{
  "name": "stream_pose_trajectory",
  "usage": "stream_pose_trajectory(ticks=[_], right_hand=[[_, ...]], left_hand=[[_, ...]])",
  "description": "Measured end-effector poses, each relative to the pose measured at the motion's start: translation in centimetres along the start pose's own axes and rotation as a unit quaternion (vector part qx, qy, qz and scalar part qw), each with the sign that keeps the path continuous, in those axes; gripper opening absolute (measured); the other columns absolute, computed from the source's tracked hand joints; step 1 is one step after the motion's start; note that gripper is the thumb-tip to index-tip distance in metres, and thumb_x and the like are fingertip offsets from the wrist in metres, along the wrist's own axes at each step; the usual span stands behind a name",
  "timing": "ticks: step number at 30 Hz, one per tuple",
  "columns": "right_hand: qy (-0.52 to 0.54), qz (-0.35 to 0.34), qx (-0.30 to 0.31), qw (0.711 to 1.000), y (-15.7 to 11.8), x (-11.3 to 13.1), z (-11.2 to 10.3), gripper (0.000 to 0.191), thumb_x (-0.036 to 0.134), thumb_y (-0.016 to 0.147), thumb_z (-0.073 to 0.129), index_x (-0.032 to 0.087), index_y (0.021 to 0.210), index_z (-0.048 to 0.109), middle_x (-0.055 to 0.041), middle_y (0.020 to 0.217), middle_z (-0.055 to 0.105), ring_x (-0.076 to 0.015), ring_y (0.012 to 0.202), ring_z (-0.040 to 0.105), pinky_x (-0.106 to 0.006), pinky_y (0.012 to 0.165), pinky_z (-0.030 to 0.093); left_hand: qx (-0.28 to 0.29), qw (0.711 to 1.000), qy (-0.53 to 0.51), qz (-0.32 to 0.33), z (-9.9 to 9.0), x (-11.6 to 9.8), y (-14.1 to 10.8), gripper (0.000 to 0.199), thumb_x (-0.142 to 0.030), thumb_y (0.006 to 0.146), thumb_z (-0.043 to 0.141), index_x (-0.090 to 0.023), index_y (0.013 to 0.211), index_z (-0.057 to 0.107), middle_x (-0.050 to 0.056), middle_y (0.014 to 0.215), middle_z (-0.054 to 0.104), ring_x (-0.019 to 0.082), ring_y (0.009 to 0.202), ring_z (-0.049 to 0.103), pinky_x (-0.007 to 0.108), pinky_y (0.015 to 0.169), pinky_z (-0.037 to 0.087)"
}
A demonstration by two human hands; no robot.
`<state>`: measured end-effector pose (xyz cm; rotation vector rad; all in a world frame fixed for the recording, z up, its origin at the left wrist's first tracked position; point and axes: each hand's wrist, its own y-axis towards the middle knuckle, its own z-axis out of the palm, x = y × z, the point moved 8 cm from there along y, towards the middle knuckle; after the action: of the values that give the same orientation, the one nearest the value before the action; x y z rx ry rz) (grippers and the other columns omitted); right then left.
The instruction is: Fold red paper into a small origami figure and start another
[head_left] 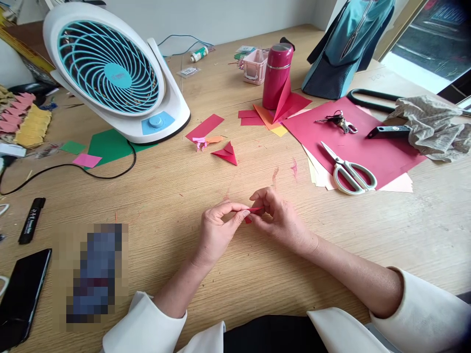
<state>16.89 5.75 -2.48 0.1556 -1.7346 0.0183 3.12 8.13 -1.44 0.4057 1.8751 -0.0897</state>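
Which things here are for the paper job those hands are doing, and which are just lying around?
Probably for the job:
- small red paper piece between left hand and right hand
- folded red paper triangle
- big flat red paper sheet
- white-handled metal scissors

Probably just lying around:
- round white-and-blue plastic fan
- shiny pink bottle
- black marker

Bright, diffuse light fills the view, strongest toward 3 o'clock, where the wooden tabletop point(427, 230) pales into a washed glare. Shadows are soft and faint. Near the centre, the left hand point(217, 226) and right hand point(281, 219) look sharp, though the red paper point(253, 210) between them is too small for fine detail. Wide-angle stretch leans the fan point(118, 74) at 10 o'clock; coarse pixelation hides a patch point(96, 272) at 8 o'clock.
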Motion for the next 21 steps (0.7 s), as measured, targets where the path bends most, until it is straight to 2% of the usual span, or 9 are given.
stream_pose_trajectory(ticks=[5, 9, 15, 21], right_hand=[[0.017, -0.001, 0.023, 1.0, 0.0, 0.3, 0.1, 0.023, 0.019, 0.088, 0.061, 0.023, 0.106, 0.048, -0.0001, 0.082, 0.067, -0.0128, 0.071, 0.066, -0.024, 0.062, 0.052], [0.004, -0.023, 0.006, 1.0, 0.0, 0.5, -0.5, 0.015, 0.022, 0.091, 0.058, 0.021, 0.106, 0.053, -0.0021, 0.085, 0.065, -0.0132, 0.075, 0.063, -0.024, 0.063, 0.051], [0.016, -0.012, 0.006, 1.0, 0.2, 0.2, -0.5, 0.007, 0.022, 0.092, 0.058, 0.019, 0.098, 0.058, -0.003, 0.084, 0.066, -0.0149, 0.076, 0.065, -0.029, 0.069, 0.053], [0.027, 0.004, 0.014, 1.0, 0.2, 0.0, -0.3, 0.005, 0.022, 0.092, 0.059, 0.018, 0.094, 0.061, -0.003, 0.082, 0.068, -0.0146, 0.074, 0.066, -0.028, 0.067, 0.052]], left_hand=[[0.015, 0.995, -0.068, -0.075, 0.1, 1.1, 0.1, 0.012, -0.028, 0.086, 0.07, -0.018, 0.085, 0.077, 0.001, 0.075, 0.075, 0.013, 0.07, 0.066, 0.022, 0.071, 0.051], [0.024, 0.981, -0.135, -0.14, 0.1, 1.6, 0.3, 0.015, -0.031, 0.083, 0.073, -0.016, 0.081, 0.077, 0.002, 0.073, 0.073, 0.012, 0.068, 0.063, 0.022, 0.068, 0.05], [0.044, 0.964, -0.158, -0.21, 0.6, 2.4, -0.1, 0.022, -0.037, 0.076, 0.078, -0.016, 0.083, 0.079, 0.003, 0.067, 0.072, 0.008, 0.055, 0.052, 0.019, 0.048, 0.034], [0.051, 0.944, -0.203, -0.256, 1.1, 2.8, -0.5, 0.027, -0.04, 0.07, 0.082, -0.015, 0.08, 0.078, 0.004, 0.071, 0.072, 0.008, 0.057, 0.052, 0.018, 0.046, 0.032]])
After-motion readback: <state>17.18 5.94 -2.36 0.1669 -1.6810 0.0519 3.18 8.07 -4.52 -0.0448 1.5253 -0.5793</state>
